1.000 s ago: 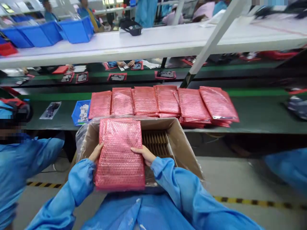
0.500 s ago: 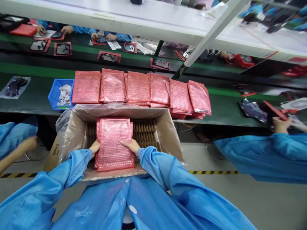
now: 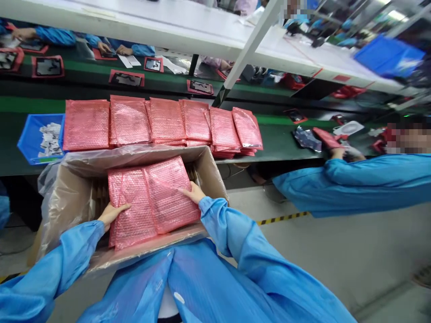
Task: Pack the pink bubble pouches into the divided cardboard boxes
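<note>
My left hand grips the left edge of a pink bubble-wrap bag, thumb on top and fingers hidden underneath. Another pink bubble bag partly overlaps it, and my right hand holds that one by its right edge. Both bags are above an open cardboard box lined with clear plastic film. Brown cardboard dividers show inside the box, mostly covered by the bags.
Behind the box, stacks of pink bubble bags line the green bench. A blue bin with small white pieces stands at left. Flat devices on pink bags lie on the conveyor beyond. A co-worker's sleeve is at right.
The bags, stacked together before, are now spread side by side, the right one drawn rightward and tilted. My view has turned to the right.
</note>
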A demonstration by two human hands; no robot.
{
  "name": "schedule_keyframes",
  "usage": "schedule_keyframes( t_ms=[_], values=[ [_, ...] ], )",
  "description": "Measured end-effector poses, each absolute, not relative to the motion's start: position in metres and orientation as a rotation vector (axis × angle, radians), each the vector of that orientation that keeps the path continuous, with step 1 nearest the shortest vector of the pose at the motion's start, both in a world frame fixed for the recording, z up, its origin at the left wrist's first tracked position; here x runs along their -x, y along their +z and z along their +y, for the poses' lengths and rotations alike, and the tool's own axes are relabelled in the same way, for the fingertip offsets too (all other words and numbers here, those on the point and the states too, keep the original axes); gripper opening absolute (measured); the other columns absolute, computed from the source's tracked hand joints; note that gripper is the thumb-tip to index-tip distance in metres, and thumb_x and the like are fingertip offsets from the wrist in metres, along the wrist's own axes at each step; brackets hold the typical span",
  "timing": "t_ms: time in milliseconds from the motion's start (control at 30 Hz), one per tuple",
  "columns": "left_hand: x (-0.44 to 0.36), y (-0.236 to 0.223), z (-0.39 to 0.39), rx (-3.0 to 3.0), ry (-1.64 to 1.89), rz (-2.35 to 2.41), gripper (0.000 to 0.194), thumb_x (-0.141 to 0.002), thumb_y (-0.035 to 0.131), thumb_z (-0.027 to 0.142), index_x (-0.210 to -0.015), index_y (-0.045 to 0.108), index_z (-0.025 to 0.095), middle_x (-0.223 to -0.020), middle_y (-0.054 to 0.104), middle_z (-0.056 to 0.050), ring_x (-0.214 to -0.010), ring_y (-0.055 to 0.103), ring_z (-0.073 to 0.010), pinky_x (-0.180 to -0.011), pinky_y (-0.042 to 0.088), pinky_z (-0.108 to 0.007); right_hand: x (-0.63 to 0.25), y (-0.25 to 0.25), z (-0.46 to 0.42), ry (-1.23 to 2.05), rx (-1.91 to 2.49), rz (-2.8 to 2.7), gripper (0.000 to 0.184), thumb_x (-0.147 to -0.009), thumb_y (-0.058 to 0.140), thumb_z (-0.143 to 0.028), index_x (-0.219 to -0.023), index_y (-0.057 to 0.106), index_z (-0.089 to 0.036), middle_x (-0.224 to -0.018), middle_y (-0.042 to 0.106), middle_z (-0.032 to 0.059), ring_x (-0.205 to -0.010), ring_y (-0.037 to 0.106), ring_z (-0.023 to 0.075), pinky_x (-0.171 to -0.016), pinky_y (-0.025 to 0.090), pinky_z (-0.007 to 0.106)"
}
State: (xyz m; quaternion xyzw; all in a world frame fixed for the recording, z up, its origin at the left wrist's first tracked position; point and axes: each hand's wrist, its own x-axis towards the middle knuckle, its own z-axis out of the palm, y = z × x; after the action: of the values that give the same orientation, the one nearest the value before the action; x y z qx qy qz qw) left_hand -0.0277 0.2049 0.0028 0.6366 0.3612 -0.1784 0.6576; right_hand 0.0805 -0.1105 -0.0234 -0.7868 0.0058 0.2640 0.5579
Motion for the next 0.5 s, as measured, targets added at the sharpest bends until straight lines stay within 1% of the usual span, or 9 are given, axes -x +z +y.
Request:
schedule_keyframes(
  t_ms=[67,100,133,167,233,300,367,500],
  values=[
    [0.027,0.005,0.204,-1.444,-0.405,0.829,0.061,-0.052,0.084,0.035,-0.105,0.06,0.018,-0.106,0.07,-0.01,-0.087,0.068,-0.0226,-0.08,0.055,-0.033,-0.076,-0.006,-0.121,0.613,1.837,-0.077,0.059,-0.061,0.076,-0.043,-0.107,0.054,-0.014,-0.105,0.067,0.0079,-0.094,0.062,0.0199,-0.086,0.049,0.032],
    [0.027,0.006,0.204,-1.454,-0.4,0.831,0.061,-0.051,0.085,0.035,-0.104,0.06,0.018,-0.105,0.07,-0.01,-0.088,0.068,-0.0226,-0.08,0.055,-0.033,-0.073,0.005,-0.129,0.58,1.863,-0.132,0.058,-0.063,0.075,-0.043,-0.109,0.054,-0.014,-0.106,0.067,0.0088,-0.095,0.062,0.0203,-0.086,0.049,0.032],
    [0.027,0.006,0.204,-1.468,-0.394,0.83,0.062,-0.049,0.085,0.036,-0.103,0.06,0.018,-0.105,0.07,-0.009,-0.088,0.068,-0.0227,-0.08,0.055,-0.032,-0.069,0.017,-0.14,0.517,1.939,-0.181,0.056,-0.068,0.071,-0.043,-0.111,0.053,-0.013,-0.108,0.066,0.0097,-0.096,0.062,0.0208,-0.086,0.049,0.032],
    [0.027,0.006,0.203,-1.478,-0.393,0.827,0.063,-0.047,0.086,0.037,-0.102,0.061,0.018,-0.104,0.07,-0.009,-0.088,0.068,-0.023,-0.079,0.055,-0.032,-0.066,0.03,-0.152,0.432,2.076,-0.216,0.053,-0.074,0.065,-0.044,-0.116,0.053,-0.014,-0.108,0.066,0.0102,-0.096,0.062,0.0212,-0.086,0.048,0.033],
    [0.027,0.005,0.204,-1.469,-0.405,0.826,0.066,-0.043,0.087,0.038,-0.1,0.062,0.017,-0.099,0.071,-0.009,-0.086,0.068,-0.0236,-0.077,0.056,-0.033,-0.062,0.059,-0.18,0.24,2.497,-0.236,0.053,-0.083,0.054,-0.041,-0.129,0.048,-0.014,-0.104,0.068,0.0107,-0.091,0.063,0.0224,-0.083,0.047,0.033],
    [0.027,0.001,0.206,-1.427,-0.43,0.85,0.069,-0.037,0.088,0.036,-0.098,0.063,0.015,-0.093,0.072,-0.008,-0.081,0.068,-0.0232,-0.075,0.055,-0.033,-0.061,0.084,-0.205,0.139,2.935,-0.211,0.057,-0.088,0.047,-0.037,-0.139,0.04,-0.013,-0.09,0.07,0.0113,-0.08,0.065,0.0239,-0.076,0.047,0.033],
    [0.026,-0.004,0.209,-1.373,-0.454,0.868,0.07,-0.034,0.089,0.033,-0.097,0.064,0.014,-0.087,0.073,-0.007,-0.078,0.067,-0.0223,-0.075,0.055,-0.034,-0.062,0.102,-0.22,0.156,3.233,-0.184,0.057,-0.09,0.042,-0.035,-0.142,0.036,-0.012,-0.079,0.07,0.0113,-0.071,0.065,0.0245,-0.069,0.047,0.032],
    [0.026,-0.012,0.214,-1.312,-0.482,0.861,0.074,-0.03,0.09,0.035,-0.096,0.065,0.012,-0.084,0.073,-0.007,-0.076,0.067,-0.0227,-0.077,0.054,-0.036,-0.066,0.108,-0.214,0.336,3.447,-0.211,0.055,-0.093,0.038,-0.034,-0.144,0.032,-0.014,-0.08,0.07,0.0119,-0.072,0.066,0.0248,-0.067,0.047,0.031]
  ],
)
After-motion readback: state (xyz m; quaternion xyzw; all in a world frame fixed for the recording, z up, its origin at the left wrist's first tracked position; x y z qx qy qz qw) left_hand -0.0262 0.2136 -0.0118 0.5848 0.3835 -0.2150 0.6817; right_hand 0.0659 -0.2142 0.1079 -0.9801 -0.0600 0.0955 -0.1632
